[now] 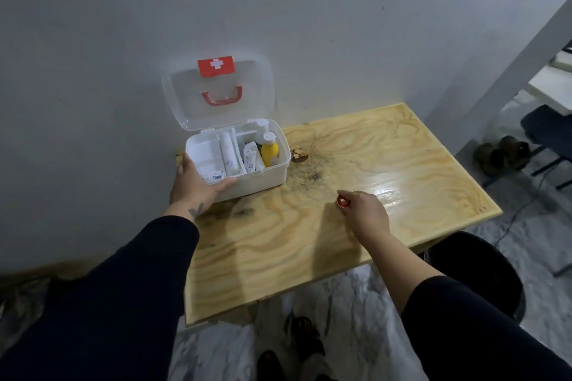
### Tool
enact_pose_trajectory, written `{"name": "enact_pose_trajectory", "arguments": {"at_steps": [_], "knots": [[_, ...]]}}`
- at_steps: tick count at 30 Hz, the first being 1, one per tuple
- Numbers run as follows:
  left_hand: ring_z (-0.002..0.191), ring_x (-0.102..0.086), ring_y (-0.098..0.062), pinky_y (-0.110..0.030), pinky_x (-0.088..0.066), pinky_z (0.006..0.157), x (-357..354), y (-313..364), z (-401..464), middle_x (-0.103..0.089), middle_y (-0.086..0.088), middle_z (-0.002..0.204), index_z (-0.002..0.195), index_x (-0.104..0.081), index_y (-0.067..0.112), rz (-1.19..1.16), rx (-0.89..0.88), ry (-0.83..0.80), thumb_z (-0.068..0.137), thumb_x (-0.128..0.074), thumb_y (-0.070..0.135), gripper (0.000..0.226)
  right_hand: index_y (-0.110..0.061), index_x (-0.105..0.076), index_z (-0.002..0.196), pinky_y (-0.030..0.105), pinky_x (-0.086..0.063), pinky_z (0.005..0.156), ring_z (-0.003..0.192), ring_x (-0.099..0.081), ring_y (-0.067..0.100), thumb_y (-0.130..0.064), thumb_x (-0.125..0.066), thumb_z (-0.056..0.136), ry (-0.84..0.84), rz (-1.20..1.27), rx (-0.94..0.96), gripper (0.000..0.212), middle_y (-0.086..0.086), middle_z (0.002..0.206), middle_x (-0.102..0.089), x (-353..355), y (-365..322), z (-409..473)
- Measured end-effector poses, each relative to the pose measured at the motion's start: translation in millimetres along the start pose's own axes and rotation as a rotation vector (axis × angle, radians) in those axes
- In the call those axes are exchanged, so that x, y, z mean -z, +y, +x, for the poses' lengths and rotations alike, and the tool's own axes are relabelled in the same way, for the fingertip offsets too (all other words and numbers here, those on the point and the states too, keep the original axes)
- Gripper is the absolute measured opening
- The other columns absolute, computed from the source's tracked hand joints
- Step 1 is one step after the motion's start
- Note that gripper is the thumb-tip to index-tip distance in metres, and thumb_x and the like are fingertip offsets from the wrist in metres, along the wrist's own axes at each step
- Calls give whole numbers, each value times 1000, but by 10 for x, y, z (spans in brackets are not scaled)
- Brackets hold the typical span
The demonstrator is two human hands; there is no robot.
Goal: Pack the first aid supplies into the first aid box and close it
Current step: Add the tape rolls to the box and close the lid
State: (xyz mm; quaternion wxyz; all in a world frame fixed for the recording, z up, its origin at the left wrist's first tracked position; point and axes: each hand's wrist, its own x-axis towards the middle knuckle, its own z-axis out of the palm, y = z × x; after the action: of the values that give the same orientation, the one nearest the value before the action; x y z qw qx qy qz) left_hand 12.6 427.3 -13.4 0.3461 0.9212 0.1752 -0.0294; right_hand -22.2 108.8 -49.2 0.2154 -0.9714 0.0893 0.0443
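First aid box (263,178) open on wooden table (402,170), seemingly against wall (278,9).

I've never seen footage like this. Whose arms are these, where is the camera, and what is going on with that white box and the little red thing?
There is no machine here. A person wears a wide-angle camera on the head, so you look down along their own two arms in dark sleeves.

They stand at a wooden table set against a wall. On it sits a white first aid box, its clear lid standing open with a red cross sticker and a red handle. Inside you can see a yellow bottle, a white bottle behind it, and white tubes and packets in the compartments.

The left hand rests on the box's near corner, seemingly steadying it. The right hand pinches a small red round item just above the table; what it is exactly is too small to tell. It probably goes into the box next.
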Motion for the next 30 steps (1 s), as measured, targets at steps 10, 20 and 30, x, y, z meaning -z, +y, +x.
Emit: {"name": "enact_pose_trajectory", "arguments": {"at_steps": [10, 20, 30], "knots": [[146, -21, -27, -45, -29, 115, 18, 30, -39, -8, -5, 162, 154, 5, 13, -51, 36, -44, 68, -78, 56, 128, -28, -65, 119, 34, -54, 75, 94, -64, 23, -26, -64, 87, 124, 172, 361, 32, 1, 109, -70, 517, -1181, 381], [130, -44, -21, -36, -43, 100, -15, 27, -6, -39, 2, 146, 148, -19, 23, -174, 20, -9, 53, -83, 57, 120, -29, -60, 124, 36, -52, 92, 109, -61, 23, -24, -60, 91, -149, -64, 757, 34, 1, 122, -66, 239, -2377, 640], [118, -51, -8, -37, -46, 100, -96, -81, 5, -50, 15, 130, 139, -29, 37, -352, -33, 53, 53, -84, 45, 102, -23, -56, 129, 40, -50, 89, 112, -54, 28, 6, -46, 87, -275, -343, 994, 52, 8, 116, -64, -229, -2770, 980]]}}
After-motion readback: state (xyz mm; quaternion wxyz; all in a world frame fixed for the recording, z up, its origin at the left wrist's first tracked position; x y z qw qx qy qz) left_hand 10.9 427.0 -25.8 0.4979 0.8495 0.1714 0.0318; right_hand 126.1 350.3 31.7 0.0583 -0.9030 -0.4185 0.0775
